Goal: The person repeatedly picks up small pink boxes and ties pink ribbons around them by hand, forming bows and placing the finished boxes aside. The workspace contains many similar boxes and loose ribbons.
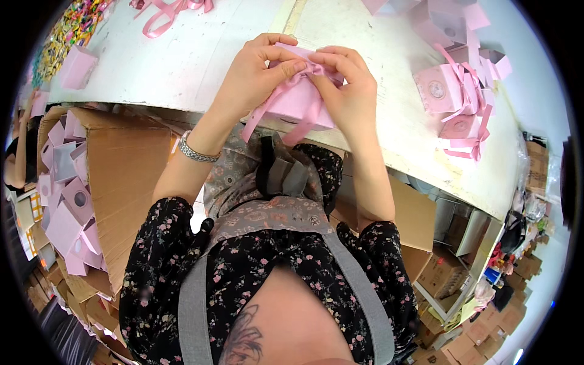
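A pink gift box (292,101) sits at the near edge of the white table. Around it runs a pink satin ribbon (306,123), drawn into a bow whose two tails hang over the side facing me. My left hand (269,68) pinches the bow's left part between thumb and fingers. Opposite it, my right hand (344,75) grips the ribbon at the bow's right side, its thumb close to the knot. Fingers cover part of the knot and loops. At the right end of the table stand finished-looking pink boxes (439,90) with ribbon bows and a round emblem.
Loose pink ribbons (171,13) lie at the table's far side. A pile of colourful wrapped sweets (75,34) and a pink box (78,67) are at far left. Below, a large cardboard carton (127,182) holds several pink boxes (68,205). Another person's arm (20,150) shows at left.
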`<action>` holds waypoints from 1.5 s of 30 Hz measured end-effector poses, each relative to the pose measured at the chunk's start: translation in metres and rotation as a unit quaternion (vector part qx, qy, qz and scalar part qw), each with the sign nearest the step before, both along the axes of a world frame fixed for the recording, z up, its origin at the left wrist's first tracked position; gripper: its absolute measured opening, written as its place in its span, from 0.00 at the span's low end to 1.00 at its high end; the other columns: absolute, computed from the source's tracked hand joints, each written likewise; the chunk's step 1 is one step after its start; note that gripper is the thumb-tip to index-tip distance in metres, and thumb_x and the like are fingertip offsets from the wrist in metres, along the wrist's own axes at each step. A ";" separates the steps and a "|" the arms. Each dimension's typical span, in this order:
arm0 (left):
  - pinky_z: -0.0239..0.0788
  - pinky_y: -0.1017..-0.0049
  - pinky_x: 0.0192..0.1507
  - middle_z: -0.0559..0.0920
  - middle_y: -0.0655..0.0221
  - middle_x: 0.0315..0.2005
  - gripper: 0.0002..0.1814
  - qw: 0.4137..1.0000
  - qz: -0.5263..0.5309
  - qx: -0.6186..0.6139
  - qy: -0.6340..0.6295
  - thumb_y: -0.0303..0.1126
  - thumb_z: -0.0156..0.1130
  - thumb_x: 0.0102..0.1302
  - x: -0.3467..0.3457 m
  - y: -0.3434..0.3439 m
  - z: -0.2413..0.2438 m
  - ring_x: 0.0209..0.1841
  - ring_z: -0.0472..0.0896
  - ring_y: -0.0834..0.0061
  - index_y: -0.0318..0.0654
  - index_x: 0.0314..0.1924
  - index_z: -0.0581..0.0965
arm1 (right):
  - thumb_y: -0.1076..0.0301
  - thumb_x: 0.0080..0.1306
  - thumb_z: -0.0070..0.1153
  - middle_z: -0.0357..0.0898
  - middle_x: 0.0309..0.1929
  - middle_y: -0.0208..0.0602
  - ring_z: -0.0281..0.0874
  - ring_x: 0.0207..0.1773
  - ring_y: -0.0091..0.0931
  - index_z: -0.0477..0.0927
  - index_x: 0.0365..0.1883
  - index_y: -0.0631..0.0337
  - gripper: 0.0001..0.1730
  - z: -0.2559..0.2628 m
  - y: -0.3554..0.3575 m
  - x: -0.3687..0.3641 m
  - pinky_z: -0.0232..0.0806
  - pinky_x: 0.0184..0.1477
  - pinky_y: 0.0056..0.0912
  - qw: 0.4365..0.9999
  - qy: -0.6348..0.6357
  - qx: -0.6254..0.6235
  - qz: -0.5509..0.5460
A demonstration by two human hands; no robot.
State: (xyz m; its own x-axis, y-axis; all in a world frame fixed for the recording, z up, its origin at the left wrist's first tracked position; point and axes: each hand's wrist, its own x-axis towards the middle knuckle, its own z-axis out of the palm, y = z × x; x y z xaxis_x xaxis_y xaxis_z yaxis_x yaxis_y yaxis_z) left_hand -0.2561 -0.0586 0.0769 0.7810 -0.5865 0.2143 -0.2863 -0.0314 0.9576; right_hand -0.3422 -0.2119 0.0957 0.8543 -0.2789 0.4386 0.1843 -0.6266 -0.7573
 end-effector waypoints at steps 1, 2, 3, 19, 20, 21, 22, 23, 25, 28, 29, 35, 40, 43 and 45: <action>0.67 0.77 0.49 0.75 0.65 0.52 0.07 1.000 0.016 0.017 -0.017 0.30 0.65 0.61 0.000 0.000 0.001 0.48 0.74 0.75 0.36 0.38 0.84 | 0.73 0.52 0.66 0.79 0.31 0.32 0.77 0.37 0.27 0.83 0.35 0.59 0.10 0.004 -0.004 -0.002 0.68 0.41 0.28 0.999 -0.002 0.024 0.022; 0.66 0.78 0.49 0.75 0.65 0.52 0.07 0.998 0.032 0.033 -0.034 0.30 0.65 0.61 -0.003 0.000 0.002 0.48 0.74 0.74 0.35 0.37 0.84 | 0.72 0.54 0.66 0.80 0.33 0.33 0.78 0.39 0.26 0.84 0.36 0.60 0.10 0.007 -0.008 -0.003 0.69 0.41 0.27 0.998 -0.004 0.048 0.044; 0.66 0.78 0.49 0.76 0.65 0.51 0.07 0.997 0.046 0.049 -0.047 0.29 0.65 0.61 -0.007 -0.001 0.002 0.48 0.75 0.74 0.34 0.37 0.84 | 0.71 0.55 0.66 0.81 0.35 0.33 0.78 0.40 0.26 0.84 0.37 0.61 0.11 0.007 -0.011 -0.004 0.69 0.43 0.26 0.997 0.007 0.057 0.050; 0.70 0.67 0.36 0.77 0.67 0.29 0.08 0.947 0.188 0.119 -0.233 0.34 0.64 0.59 -0.018 -0.016 0.016 0.36 0.78 0.64 0.40 0.30 0.75 | 0.66 0.62 0.62 0.75 0.42 0.40 0.71 0.43 0.32 0.78 0.26 0.66 0.12 -0.006 -0.008 -0.003 0.65 0.44 0.30 0.994 0.006 0.027 -0.106; 0.70 0.67 0.35 0.77 0.68 0.28 0.08 0.943 0.192 0.127 -0.242 0.35 0.65 0.59 -0.018 -0.017 0.014 0.36 0.78 0.65 0.40 0.30 0.75 | 0.66 0.62 0.62 0.75 0.42 0.40 0.71 0.42 0.32 0.77 0.26 0.66 0.12 -0.006 -0.009 -0.004 0.66 0.43 0.30 0.994 0.013 0.040 -0.101; 0.70 0.67 0.35 0.77 0.69 0.28 0.09 0.938 0.197 0.137 -0.249 0.35 0.65 0.59 -0.019 -0.018 0.013 0.36 0.78 0.65 0.41 0.29 0.75 | 0.66 0.62 0.61 0.75 0.42 0.40 0.72 0.41 0.31 0.77 0.25 0.66 0.12 -0.006 -0.008 -0.004 0.66 0.42 0.30 0.993 0.005 0.040 -0.107; 0.70 0.67 0.35 0.77 0.70 0.28 0.09 0.928 0.217 0.157 -0.260 0.35 0.65 0.58 -0.021 -0.020 0.015 0.36 0.78 0.65 0.41 0.29 0.75 | 0.66 0.63 0.61 0.75 0.42 0.40 0.73 0.40 0.31 0.77 0.25 0.66 0.13 -0.004 -0.005 -0.004 0.67 0.40 0.30 0.993 -0.003 0.041 -0.112; 0.70 0.67 0.34 0.77 0.70 0.28 0.09 0.916 0.237 0.176 -0.271 0.36 0.66 0.58 -0.025 -0.022 0.019 0.36 0.78 0.66 0.41 0.29 0.75 | 0.66 0.63 0.61 0.75 0.42 0.41 0.73 0.40 0.30 0.76 0.25 0.66 0.13 -0.001 -0.005 -0.003 0.67 0.38 0.30 0.992 -0.011 0.041 -0.118; 0.69 0.69 0.33 0.78 0.71 0.29 0.09 0.899 0.258 0.201 -0.290 0.35 0.66 0.58 -0.029 -0.023 0.021 0.35 0.78 0.67 0.40 0.29 0.74 | 0.66 0.63 0.61 0.75 0.43 0.41 0.74 0.37 0.30 0.75 0.24 0.66 0.14 0.002 -0.010 0.001 0.68 0.36 0.31 0.990 -0.009 0.056 -0.132; 0.69 0.73 0.33 0.79 0.70 0.32 0.08 0.893 0.264 0.199 -0.307 0.32 0.65 0.60 -0.027 -0.022 0.020 0.33 0.78 0.68 0.38 0.32 0.74 | 0.66 0.63 0.61 0.75 0.44 0.41 0.75 0.34 0.30 0.74 0.23 0.65 0.14 0.001 -0.013 -0.001 0.68 0.34 0.32 0.987 -0.012 0.026 -0.155; 0.69 0.73 0.33 0.80 0.70 0.32 0.08 0.898 0.265 0.186 -0.298 0.32 0.65 0.60 -0.027 -0.022 0.020 0.34 0.78 0.68 0.38 0.31 0.74 | 0.66 0.63 0.60 0.75 0.44 0.42 0.76 0.33 0.30 0.74 0.23 0.65 0.14 0.000 -0.013 -0.002 0.69 0.34 0.33 0.986 -0.014 0.008 -0.163; 0.70 0.74 0.37 0.78 0.67 0.45 0.07 0.950 0.201 0.111 -0.210 0.31 0.61 0.65 -0.016 -0.020 0.001 0.41 0.79 0.74 0.38 0.37 0.74 | 0.68 0.61 0.61 0.71 0.53 0.47 0.76 0.43 0.35 0.75 0.30 0.66 0.11 0.003 -0.015 -0.001 0.70 0.38 0.32 0.987 0.045 -0.051 -0.143; 0.71 0.76 0.51 0.72 0.64 0.58 0.18 0.983 0.084 -0.130 0.094 0.31 0.56 0.69 0.024 0.020 -0.018 0.50 0.77 0.76 0.37 0.58 0.69 | 0.61 0.50 0.69 0.59 0.67 0.48 0.62 0.64 0.44 0.68 0.60 0.52 0.38 0.021 -0.020 0.002 0.67 0.53 0.45 0.941 0.036 -0.320 0.104; 0.65 0.61 0.58 0.69 0.52 0.58 0.36 0.863 0.362 0.140 -0.322 0.42 0.72 0.56 0.106 0.130 -0.016 0.59 0.69 0.57 0.34 0.59 0.68 | 0.59 0.42 0.71 0.57 0.69 0.54 0.58 0.68 0.48 0.63 0.68 0.47 0.52 0.037 -0.033 -0.022 0.61 0.63 0.47 0.899 0.164 -0.388 0.123; 0.57 0.52 0.63 0.64 0.36 0.60 0.50 0.668 0.515 0.278 -0.460 0.55 0.75 0.47 0.150 0.222 -0.011 0.62 0.64 0.43 0.35 0.64 0.65 | 0.60 0.42 0.71 0.60 0.67 0.56 0.62 0.65 0.49 0.64 0.67 0.49 0.51 0.040 -0.073 -0.031 0.62 0.62 0.50 0.896 0.197 -0.396 0.029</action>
